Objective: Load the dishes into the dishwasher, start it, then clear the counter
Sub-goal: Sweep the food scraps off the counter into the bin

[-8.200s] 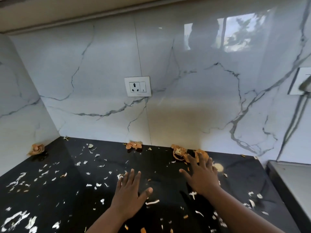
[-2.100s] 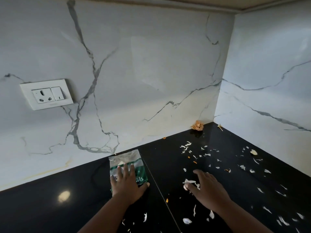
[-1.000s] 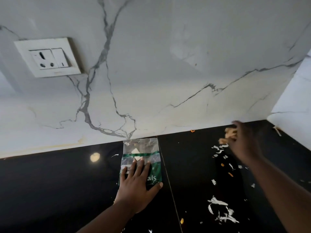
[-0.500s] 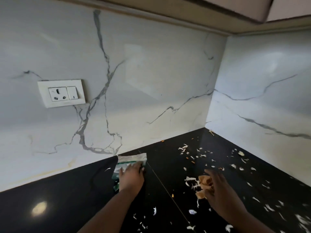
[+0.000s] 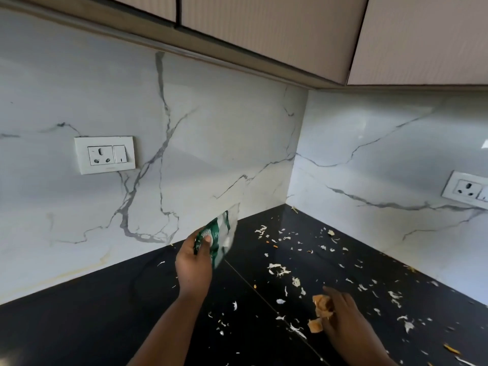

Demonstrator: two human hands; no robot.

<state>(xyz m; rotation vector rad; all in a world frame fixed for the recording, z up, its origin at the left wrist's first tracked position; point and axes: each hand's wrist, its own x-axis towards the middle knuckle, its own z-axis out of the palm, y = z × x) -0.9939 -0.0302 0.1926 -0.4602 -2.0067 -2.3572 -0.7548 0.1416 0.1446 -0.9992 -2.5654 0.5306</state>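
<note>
Packet (image 5: 220, 237), one only, green and clear plastic, is lifted off the black worktop (image 5: 79, 326) and tilted, its clear end pointing up toward the wall. The left hand (image 5: 194, 262) grips its lower green end, thumb on the near face and fingers curled behind. It hangs above the seam that runs across the worktop, near the back wall.

The right hand (image 5: 343, 320) sits low at the near right, just over the worktop, with its fingers curled round orange-brown peelings (image 5: 320, 305); a second orange-brown piece (image 5: 315, 326) shows at the lower edge of the hand (whether it is held or lying on the stone cannot be told).

White scraps (image 5: 277, 269) are scattered across the right half of the worktop, too many and too small to count, thickest between the two hands and out toward the corner. A few small orange bits lie among them. The left half of the worktop carries only a couple of flecks.

Behind stand two marble-look wall panels (image 5: 211, 143) meeting at a corner, white with grey veins. There are two socket plates: one socket plate (image 5: 104, 154) on the left panel, with a socket and a switch, and another (image 5: 467, 189) at the right edge, partly cut off. Overhead run beige cabinets (image 5: 264, 25), three door fronts visible.
</note>
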